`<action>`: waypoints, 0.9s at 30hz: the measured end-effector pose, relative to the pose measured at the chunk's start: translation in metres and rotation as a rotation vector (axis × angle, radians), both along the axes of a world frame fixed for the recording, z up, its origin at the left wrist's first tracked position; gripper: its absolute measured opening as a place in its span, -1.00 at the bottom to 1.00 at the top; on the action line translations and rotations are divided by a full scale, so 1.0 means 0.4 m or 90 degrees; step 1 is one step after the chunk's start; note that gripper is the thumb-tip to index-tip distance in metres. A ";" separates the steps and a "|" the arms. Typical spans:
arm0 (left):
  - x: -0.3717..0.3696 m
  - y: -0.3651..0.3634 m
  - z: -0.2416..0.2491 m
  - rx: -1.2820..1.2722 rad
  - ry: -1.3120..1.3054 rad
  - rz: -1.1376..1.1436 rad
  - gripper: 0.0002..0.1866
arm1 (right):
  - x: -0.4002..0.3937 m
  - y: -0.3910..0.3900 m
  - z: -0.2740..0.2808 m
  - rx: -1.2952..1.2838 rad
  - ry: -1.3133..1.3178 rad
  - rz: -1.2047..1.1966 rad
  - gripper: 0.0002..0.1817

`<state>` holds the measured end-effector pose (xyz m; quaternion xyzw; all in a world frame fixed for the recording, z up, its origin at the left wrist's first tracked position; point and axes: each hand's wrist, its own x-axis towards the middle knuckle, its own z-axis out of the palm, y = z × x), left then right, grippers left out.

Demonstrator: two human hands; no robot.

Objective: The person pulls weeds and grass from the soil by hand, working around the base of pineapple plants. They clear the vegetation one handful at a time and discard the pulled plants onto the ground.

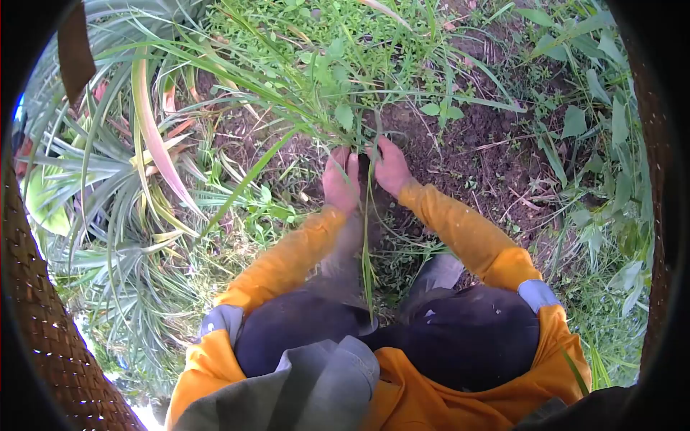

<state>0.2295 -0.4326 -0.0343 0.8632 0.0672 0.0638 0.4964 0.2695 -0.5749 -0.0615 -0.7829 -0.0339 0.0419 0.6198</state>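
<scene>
Both my hands are low to the ground at the base of a clump of tall grass (316, 108). My left hand (341, 181) is closed around the lower stems, its fingertips partly hidden among the leaves. Beside it, my right hand (392, 168) curls its fingers in at the same stems from the right. One long grass blade (368, 237) hangs down between my wrists. A broad-leafed weed (345, 115) grows within the clump just above my fingers.
Spiky, long-leaved plants (118, 172) crowd the left side, one with a pinkish dry leaf (154, 136). Dark bare soil (481, 161) lies to the right, with leafy vines (611, 144) beyond. My bent knees (467, 334) are below, and a woven brim (50, 323) frames the view.
</scene>
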 end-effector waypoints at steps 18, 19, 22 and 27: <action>0.049 0.014 -0.005 -0.317 0.156 -0.049 -0.67 | 0.014 -0.056 0.066 0.173 0.264 0.144 -0.63; 0.039 0.017 -0.009 -0.417 0.214 -0.037 -0.79 | 0.019 -0.043 0.029 0.141 0.214 0.137 -0.61; 0.030 0.010 0.007 -0.511 0.259 0.010 -0.77 | 0.009 -0.026 -0.029 0.170 0.193 0.119 -0.59; 0.017 -0.010 0.012 -0.546 0.219 0.056 -0.78 | -0.047 -0.015 0.070 0.308 0.219 0.091 -0.57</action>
